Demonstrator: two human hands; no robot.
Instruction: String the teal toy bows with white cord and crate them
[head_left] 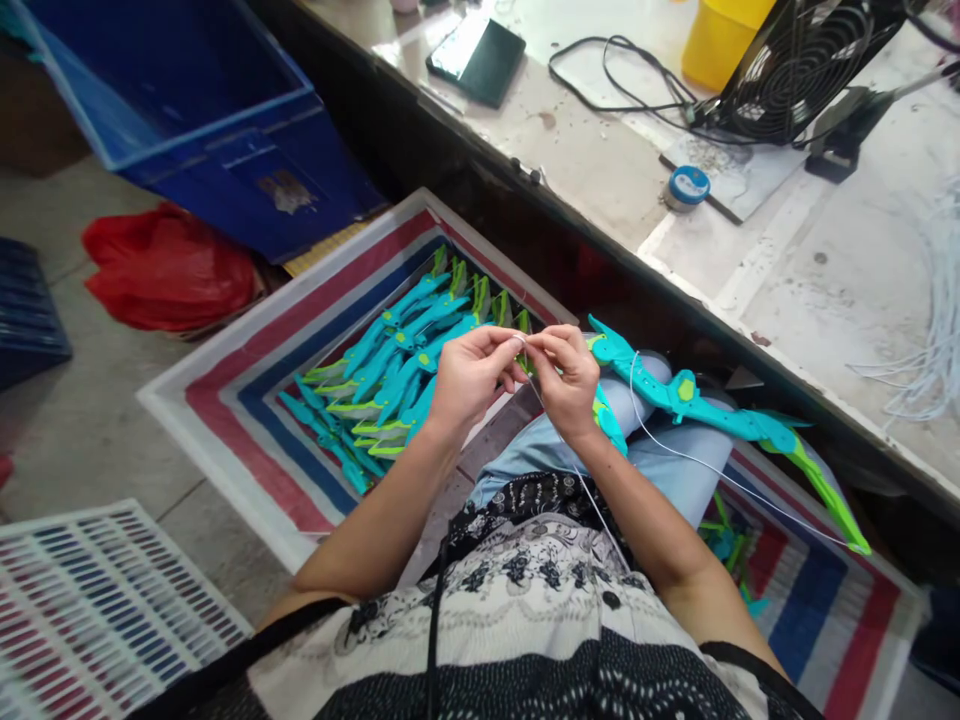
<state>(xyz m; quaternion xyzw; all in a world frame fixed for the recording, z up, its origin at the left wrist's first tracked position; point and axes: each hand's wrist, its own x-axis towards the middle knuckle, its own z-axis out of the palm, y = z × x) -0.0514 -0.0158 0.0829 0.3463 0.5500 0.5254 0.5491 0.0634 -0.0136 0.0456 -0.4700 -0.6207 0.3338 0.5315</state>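
Note:
A teal and green toy bow [705, 405] lies across my lap, its green tip pointing right. A thin white string [697, 462] runs from its right tip back toward my hands. My left hand [469, 375] and my right hand [570, 378] meet fingertip to fingertip above my knees, both pinching the string's end close to the bow's left tip. Behind my left hand, several more teal and green bows [390, 375] lie stacked in a striped bag-lined box [247, 400].
A worktable [817, 270] runs along the right with a black fan [802, 60], cables, a yellow cup [716, 40], a blue tape roll [688, 185], a phone [476, 55] and white strings [937, 350]. On the floor: a blue crate [202, 110], a red bag [169, 265].

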